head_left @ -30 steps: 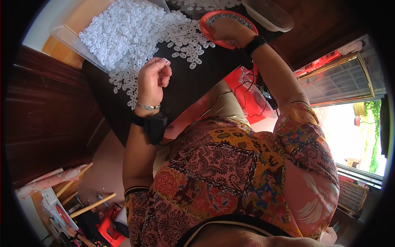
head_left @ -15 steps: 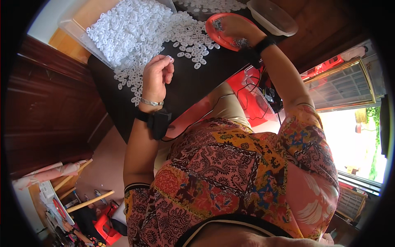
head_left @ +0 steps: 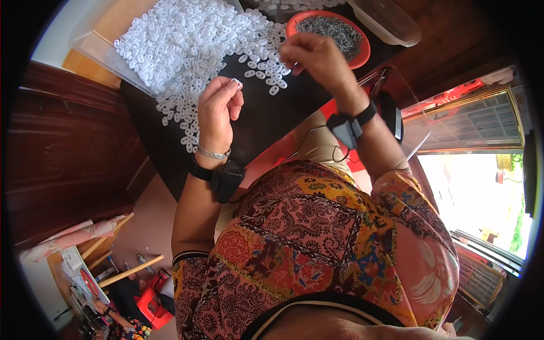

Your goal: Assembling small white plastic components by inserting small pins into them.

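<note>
My left hand is closed in a pinch over the black table. Between its thumb and fingertips sits a small white oval plastic piece with holes. My right hand hangs in the air to the right of it, thumb and fingers drawn together. Whatever those fingers hold, if anything, is too small to make out. Just behind the right hand is a red-orange dish full of small grey metal bits. Many loose white oval pieces lie spread beyond both hands.
A clear plastic bin at the far left lies tipped, white pieces spilling from it. An oblong clear tray stands right of the dish. Black boxes are strapped on both wrists, with a cable near my lap.
My right hand has come out of the red-orange dish and moved left and nearer, toward my left hand. The left hand still pinches the white piece and has barely shifted.
</note>
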`<control>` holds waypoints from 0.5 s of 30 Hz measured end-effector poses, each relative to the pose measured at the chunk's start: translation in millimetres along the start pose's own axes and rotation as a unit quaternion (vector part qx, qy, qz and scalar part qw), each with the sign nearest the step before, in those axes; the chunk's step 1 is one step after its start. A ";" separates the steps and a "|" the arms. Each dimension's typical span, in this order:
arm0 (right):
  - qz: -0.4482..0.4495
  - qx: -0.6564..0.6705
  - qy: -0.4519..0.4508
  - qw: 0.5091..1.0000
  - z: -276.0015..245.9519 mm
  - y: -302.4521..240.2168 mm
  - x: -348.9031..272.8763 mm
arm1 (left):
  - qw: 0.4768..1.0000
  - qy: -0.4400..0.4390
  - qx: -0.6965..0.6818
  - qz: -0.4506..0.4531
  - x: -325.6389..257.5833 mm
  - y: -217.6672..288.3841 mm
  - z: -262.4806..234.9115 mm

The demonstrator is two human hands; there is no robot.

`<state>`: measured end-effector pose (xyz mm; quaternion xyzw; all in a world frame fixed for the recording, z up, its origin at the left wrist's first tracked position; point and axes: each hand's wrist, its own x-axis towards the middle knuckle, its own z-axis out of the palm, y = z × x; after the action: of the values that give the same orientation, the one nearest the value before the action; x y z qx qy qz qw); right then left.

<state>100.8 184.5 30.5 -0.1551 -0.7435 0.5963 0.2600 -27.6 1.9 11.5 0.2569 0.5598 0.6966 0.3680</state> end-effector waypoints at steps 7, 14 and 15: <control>0.019 0.115 -0.030 0.993 51.4 5.9 -12.7 | 0.996 0.021 0.051 0.076 -6.5 4.1 14.8; 0.016 0.159 -0.028 0.987 62.5 8.6 -14.5 | 0.995 0.018 0.034 0.093 -5.7 0.5 10.8; 0.013 0.158 -0.029 0.987 63.6 9.1 -14.5 | 0.994 0.019 0.045 0.094 -6.3 0.6 10.5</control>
<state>75.6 127.6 9.0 -0.1046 -0.6452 0.7137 0.2518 -15.9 3.0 14.9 0.3117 0.5706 0.7069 0.2785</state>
